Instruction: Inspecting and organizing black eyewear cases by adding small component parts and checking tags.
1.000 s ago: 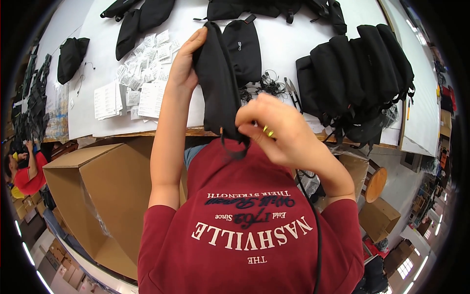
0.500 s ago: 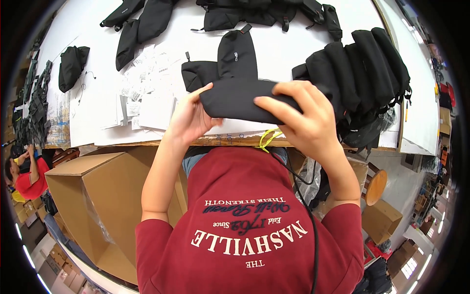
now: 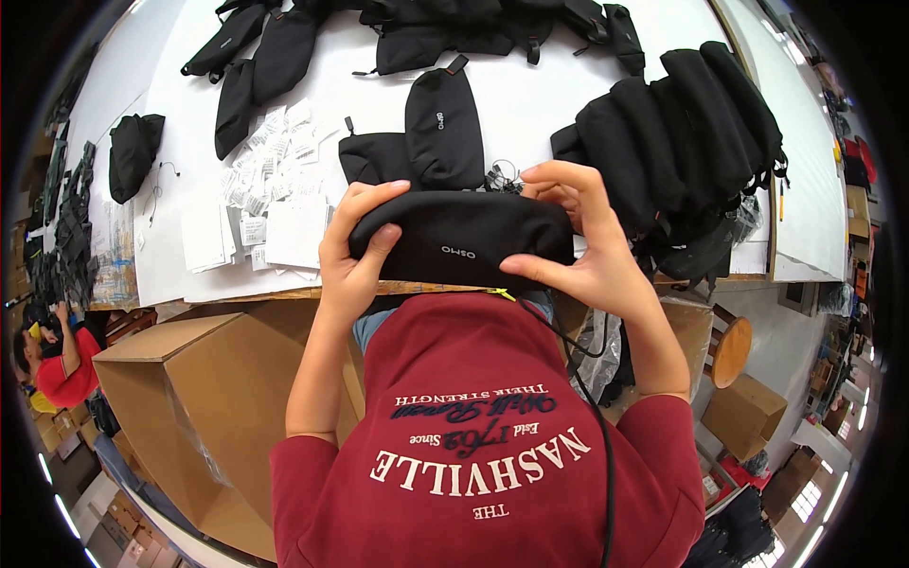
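Observation:
Between both hands I hold a black fabric pouch sideways, over the near edge of the white table. A small pale print on its face shows upside down. My left hand is closed on the pouch's left end, thumb on the front and fingers along the top. My right hand grips the right end, thumb pressed on the lower face. Just beyond, a similar black pouch lies upright, against another black pouch with a zip pull. A thin black cord bundle lies next to them.
Right of me lies a row of stacked black pouches; more black pouches lie at the back. White paper tags are piled left of centre. A cardboard box stands below the table edge, and a person in red is far left.
The pouch has been turned, so its printed face now shows. My right hand has shifted from over the pouch to its right end, and my left fingers now wrap the left end.

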Available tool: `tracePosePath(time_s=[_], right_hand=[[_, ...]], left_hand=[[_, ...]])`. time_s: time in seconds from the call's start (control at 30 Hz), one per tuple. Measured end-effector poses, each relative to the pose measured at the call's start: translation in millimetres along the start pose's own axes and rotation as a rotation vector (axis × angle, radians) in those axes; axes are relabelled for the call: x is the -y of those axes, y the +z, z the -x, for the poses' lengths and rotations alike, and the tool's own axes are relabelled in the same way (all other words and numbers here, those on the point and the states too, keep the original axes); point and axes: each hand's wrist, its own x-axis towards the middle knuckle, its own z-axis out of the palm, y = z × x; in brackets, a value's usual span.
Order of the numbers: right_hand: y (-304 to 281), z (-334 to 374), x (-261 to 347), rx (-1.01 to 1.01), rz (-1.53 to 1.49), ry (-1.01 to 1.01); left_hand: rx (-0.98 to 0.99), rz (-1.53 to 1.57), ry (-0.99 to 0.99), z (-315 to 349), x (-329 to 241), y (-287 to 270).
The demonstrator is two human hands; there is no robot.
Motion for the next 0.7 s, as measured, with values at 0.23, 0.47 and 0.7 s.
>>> tracePosePath(time_s=[0.23, 0.47, 0.7], right_hand=[[-7.6, -0.2, 0.4, -0.221, 0.156, -0.051], [-14.9, 6.7, -11.0, -0.178, 0.138, -0.173], [-32.4, 21.6, -3.0, -0.045, 0.037, -0.039]], left_hand=[[-0.072, 0.201, -0.032, 4.2, 17.3, 1.1], [0.027, 0.098, -0.006, 1.2, 15.6, -8.9], [0.190, -0.118, -0.022, -5.6, -1.7, -9.9]])
